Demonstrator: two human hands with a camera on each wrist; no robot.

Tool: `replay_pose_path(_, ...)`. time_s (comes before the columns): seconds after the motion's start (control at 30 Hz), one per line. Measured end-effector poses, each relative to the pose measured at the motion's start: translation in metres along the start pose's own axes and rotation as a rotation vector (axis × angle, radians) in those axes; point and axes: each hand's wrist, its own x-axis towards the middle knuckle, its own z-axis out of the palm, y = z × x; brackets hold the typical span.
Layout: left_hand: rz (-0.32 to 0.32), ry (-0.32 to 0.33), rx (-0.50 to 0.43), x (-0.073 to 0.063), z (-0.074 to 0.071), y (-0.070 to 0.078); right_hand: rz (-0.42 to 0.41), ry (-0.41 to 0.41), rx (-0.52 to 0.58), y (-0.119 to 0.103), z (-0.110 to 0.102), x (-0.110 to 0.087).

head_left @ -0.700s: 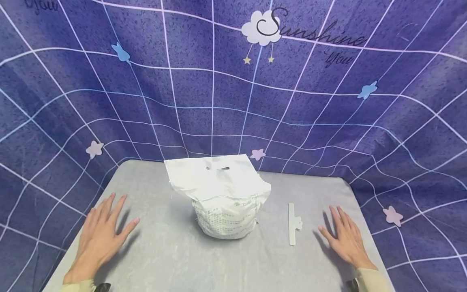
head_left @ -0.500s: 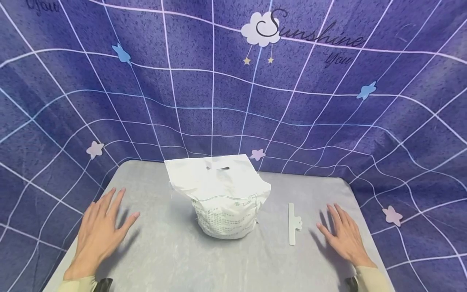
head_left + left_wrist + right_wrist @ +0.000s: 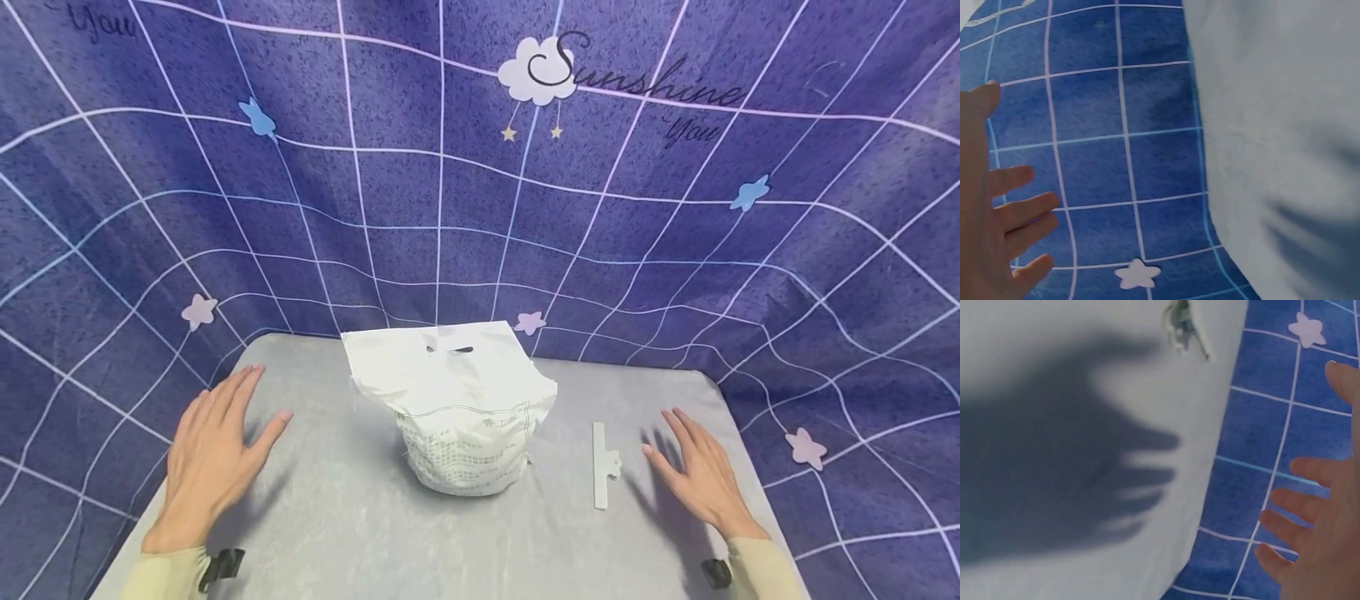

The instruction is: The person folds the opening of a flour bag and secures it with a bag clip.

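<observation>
A white bag [image 3: 465, 454] with faint green print stands in the middle of the table, its flat top with a slotted handle folded toward the back. To its right lies a pale bar-shaped clip [image 3: 600, 467] with a scalloped tab on its right side. My left hand [image 3: 213, 454] hovers over the table's left side, fingers spread, holding nothing. Nearest to the clip is my right hand [image 3: 697, 475], apart from it, also with fingers extended and nothing held. In the right wrist view, part of the clip [image 3: 1185, 328] shows at the top beside the hand's shadow.
A grey cloth-covered table [image 3: 360, 542] carries the bag and clip. Blue-purple fabric [image 3: 405, 192] with grid lines, stars and lettering hangs behind and along both sides. Dark bands [image 3: 222, 568] show at the cuffs of the pale sleeves.
Both hands have moved a little forward over the table, and the right one slightly inward toward the clip. The head view has tilted slightly. Bag and clip stay where they were.
</observation>
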Motion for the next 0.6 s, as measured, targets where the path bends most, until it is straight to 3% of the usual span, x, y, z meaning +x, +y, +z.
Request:
replay_pose_path(0.27, 0.015, 0.087, -0.050, 0.023, -0.011, 0.021, 0.009, -0.017, 0.077, -0.018, -0.007, 0.018)
replay_pose_path(0.6, 0.034, 0.080, -0.099, 0.055, -0.019, 0.049, -0.017, -0.027, 0.124, -0.044, -0.015, 0.043)
